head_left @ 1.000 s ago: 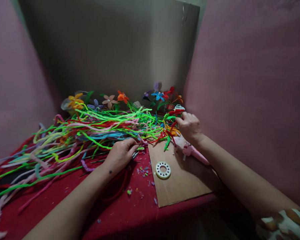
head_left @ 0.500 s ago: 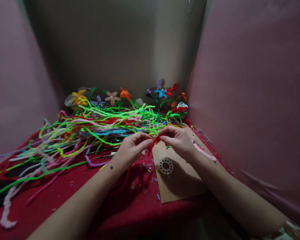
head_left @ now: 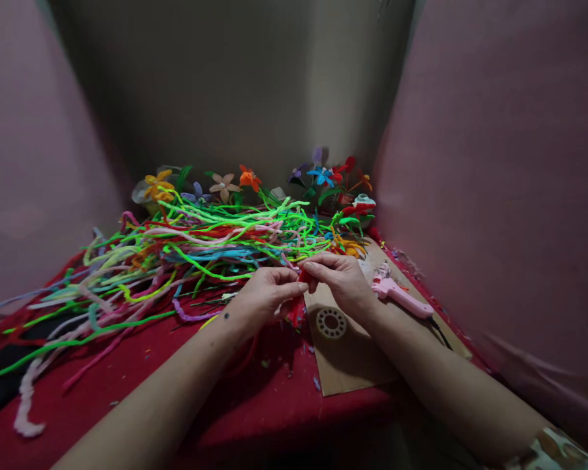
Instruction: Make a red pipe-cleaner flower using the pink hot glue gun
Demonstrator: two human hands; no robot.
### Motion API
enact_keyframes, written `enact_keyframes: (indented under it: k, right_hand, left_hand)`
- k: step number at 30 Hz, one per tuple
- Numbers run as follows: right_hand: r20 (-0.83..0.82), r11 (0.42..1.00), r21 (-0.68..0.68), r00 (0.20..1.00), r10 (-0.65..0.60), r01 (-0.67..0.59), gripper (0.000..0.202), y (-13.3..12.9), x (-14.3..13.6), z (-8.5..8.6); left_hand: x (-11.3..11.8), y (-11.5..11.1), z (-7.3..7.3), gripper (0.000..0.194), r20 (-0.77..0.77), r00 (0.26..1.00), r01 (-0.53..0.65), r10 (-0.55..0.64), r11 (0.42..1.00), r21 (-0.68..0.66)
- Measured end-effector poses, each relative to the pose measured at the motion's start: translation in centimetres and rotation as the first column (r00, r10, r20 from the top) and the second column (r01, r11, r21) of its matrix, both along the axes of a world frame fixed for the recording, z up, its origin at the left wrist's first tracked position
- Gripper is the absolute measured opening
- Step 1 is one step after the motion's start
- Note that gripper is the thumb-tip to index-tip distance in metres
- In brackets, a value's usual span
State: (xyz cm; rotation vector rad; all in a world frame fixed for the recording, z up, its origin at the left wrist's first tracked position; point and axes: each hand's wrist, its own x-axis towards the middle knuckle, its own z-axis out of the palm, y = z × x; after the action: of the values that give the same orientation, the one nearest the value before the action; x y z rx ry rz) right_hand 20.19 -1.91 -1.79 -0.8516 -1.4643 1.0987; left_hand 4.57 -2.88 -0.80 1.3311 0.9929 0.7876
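Between my two hands is a red pipe cleaner (head_left: 303, 277), pinched and bent, with a red end hanging below the fingers. My left hand (head_left: 272, 292) grips it between thumb and fingertips from the left. From the right, my right hand (head_left: 340, 277) pinches the same piece, its fingertips almost touching the left ones. Part of the red piece is hidden by the fingers. Just below the right hand, a tape roll (head_left: 331, 323) lies on a cardboard sheet (head_left: 357, 365). Beside the right wrist lies a pink glue gun (head_left: 402, 298).
A big heap of colourful pipe cleaners (head_left: 215, 241) spreads over the red cloth (head_left: 235, 418) to the left. Behind it stand several pipe-cleaner flowers (head_left: 224, 187). Pink sheeting (head_left: 494, 163) hangs on both sides. Small scraps dot the cloth.
My hands have come closer together, and the stretch of red pipe cleaner between them is shorter. The view has shifted slightly, showing more of the glue gun.
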Motion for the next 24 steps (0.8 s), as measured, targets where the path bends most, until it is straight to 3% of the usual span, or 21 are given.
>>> enact_keyframes:
  k: [5, 8, 11, 14, 16, 17, 19, 21, 22, 24]
  right_hand:
    - [-0.183, 0.996, -0.057, 0.981, 0.058, -0.069, 0.035, 0.4, 0.4, -1.2]
    - [-0.204, 0.998, -0.055, 0.979, 0.032, -0.044, 0.037, 0.5, 0.6, -1.3]
    - [-0.091, 0.996, -0.002, 0.992, -0.087, 0.087, 0.032, 0.2, 1.2, -0.6]
    - [0.162, 0.957, 0.1, 0.944, -0.286, 0.273, 0.023, -0.5, 3.0, 0.3]
    - [0.39, 0.886, 0.296, 0.802, -0.454, 0.357, 0.022, -1.2, 5.1, 0.4]
    - [0.524, 0.85, 0.401, 0.675, -0.519, 0.342, 0.026, -1.7, 6.3, 0.3]
    - [0.732, 0.806, 0.518, 0.341, -0.59, 0.286, 0.04, -2.6, 8.7, -0.4]
    - [0.827, 0.792, 0.525, 0.035, -0.562, 0.311, 0.043, -3.5, 10.7, -1.3]
    - [0.86, 0.803, 0.497, -0.064, -0.506, 0.328, 0.045, -3.8, 11.4, -1.8]
    - [0.894, 0.82, 0.447, -0.148, -0.423, 0.358, 0.05, -4.1, 12.4, -2.5]
  left_hand:
    - [-0.1, 0.2, -0.4, 0.024, 0.085, 0.996, 0.028, -0.02, 0.996, -0.09]
    - [-0.1, 0.4, -0.7, 0.026, 0.109, 0.994, 0.032, -0.019, 0.993, -0.117]
    - [0.1, 0.5, -0.7, 0.025, 0.098, 0.995, 0.019, -0.007, 0.993, -0.121]
    - [0.2, 0.4, -0.5, 0.023, 0.085, 0.996, -0.017, 0.025, 0.995, -0.1]
    - [0.2, 0.4, -0.3, 0.022, 0.076, 0.996, -0.049, 0.054, 0.996, -0.071]
    - [0.2, 0.4, -0.3, 0.022, 0.071, 0.995, -0.065, 0.069, 0.996, -0.058]
    - [0.2, 0.4, -0.2, 0.022, 0.067, 0.994, -0.083, 0.085, 0.996, -0.045]
    - [0.3, 0.4, -0.2, 0.021, 0.068, 0.994, -0.082, 0.085, 0.996, -0.042]
    - [0.4, 0.4, -0.2, 0.021, 0.071, 0.994, -0.077, 0.08, 0.996, -0.041]
    - [0.5, 0.3, -0.4, 0.021, 0.078, 0.995, -0.062, 0.065, 0.997, -0.036]
